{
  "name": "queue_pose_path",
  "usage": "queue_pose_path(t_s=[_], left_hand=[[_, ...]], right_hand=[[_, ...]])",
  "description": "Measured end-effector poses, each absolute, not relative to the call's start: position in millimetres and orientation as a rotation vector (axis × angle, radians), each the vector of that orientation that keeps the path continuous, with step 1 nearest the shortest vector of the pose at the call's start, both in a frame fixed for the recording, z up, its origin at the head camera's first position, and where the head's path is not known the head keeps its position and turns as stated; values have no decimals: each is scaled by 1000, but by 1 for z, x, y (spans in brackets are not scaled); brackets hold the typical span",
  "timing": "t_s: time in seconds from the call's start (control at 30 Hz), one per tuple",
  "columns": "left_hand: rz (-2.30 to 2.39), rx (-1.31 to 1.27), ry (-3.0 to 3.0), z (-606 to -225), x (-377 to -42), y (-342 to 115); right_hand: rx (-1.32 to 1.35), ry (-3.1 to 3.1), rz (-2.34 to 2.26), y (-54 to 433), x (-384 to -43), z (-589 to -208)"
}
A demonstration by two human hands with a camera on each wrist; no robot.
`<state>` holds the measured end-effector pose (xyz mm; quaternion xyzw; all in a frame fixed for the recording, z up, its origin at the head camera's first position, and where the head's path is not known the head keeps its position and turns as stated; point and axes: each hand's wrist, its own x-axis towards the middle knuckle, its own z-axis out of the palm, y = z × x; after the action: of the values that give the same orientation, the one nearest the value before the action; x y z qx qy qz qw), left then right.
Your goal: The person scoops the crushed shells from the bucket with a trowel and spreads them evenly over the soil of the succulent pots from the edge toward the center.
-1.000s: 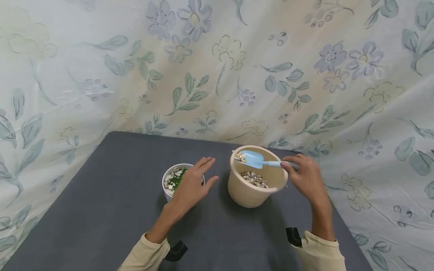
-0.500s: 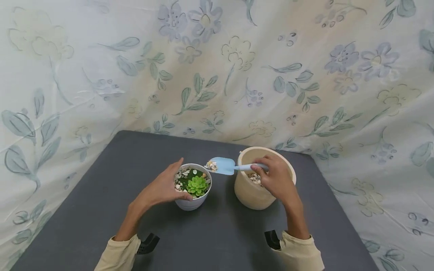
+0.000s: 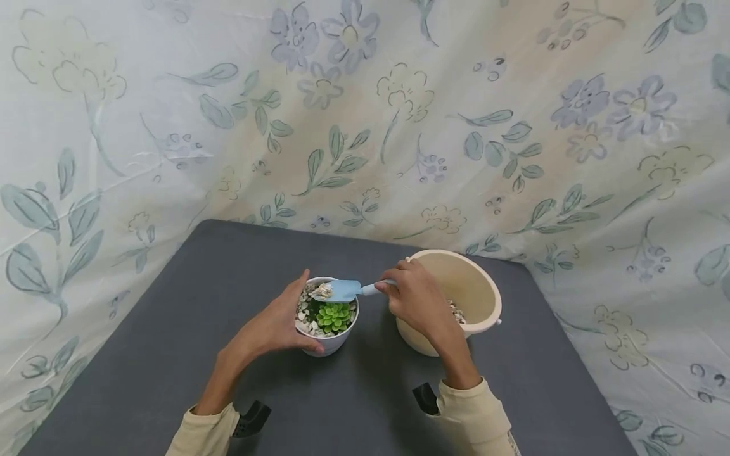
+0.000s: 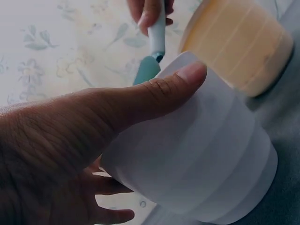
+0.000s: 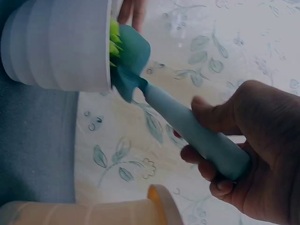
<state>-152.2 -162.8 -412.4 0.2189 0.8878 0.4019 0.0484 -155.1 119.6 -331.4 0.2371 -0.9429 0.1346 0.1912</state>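
Note:
My right hand (image 3: 419,297) grips the handle of a light blue hand trowel (image 3: 345,291), fingers wrapped round it in the right wrist view. Pebbles (image 3: 322,291) lie on the trowel's tip, over the far part of a small white plant pot (image 4: 197,154). In that pot a bright green succulent (image 3: 333,316) stands among pale stones (image 3: 307,323). My left hand (image 3: 276,320) holds the pot from its left side, thumb along the near wall and fingers behind it. The right wrist view shows the trowel blade (image 5: 133,51) just above the rim, beside the green leaves.
A larger cream bucket (image 3: 481,297) with pebbles (image 3: 456,311) at its bottom stands right of the pot, partly behind my right forearm. Both stand on a dark grey table (image 3: 365,392). A flower-patterned cloth (image 3: 365,126) hangs behind and at the sides.
The trowel with its pebbles has moved left from over the bucket to over the plant pot. My left hand has dropped back from above the pot and taken hold of its left side.

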Motion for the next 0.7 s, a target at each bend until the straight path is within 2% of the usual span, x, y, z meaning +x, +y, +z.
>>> queue_pose_path(t_s=[0.27,0.7], left_hand=[[1221,643,2756,-414,-151,-161],[1053,470,2950,-416,-138,-154]], right_hand=[[728,-2647,364,124,-145,-321],[648,-2608,444,129,-141,-318]])
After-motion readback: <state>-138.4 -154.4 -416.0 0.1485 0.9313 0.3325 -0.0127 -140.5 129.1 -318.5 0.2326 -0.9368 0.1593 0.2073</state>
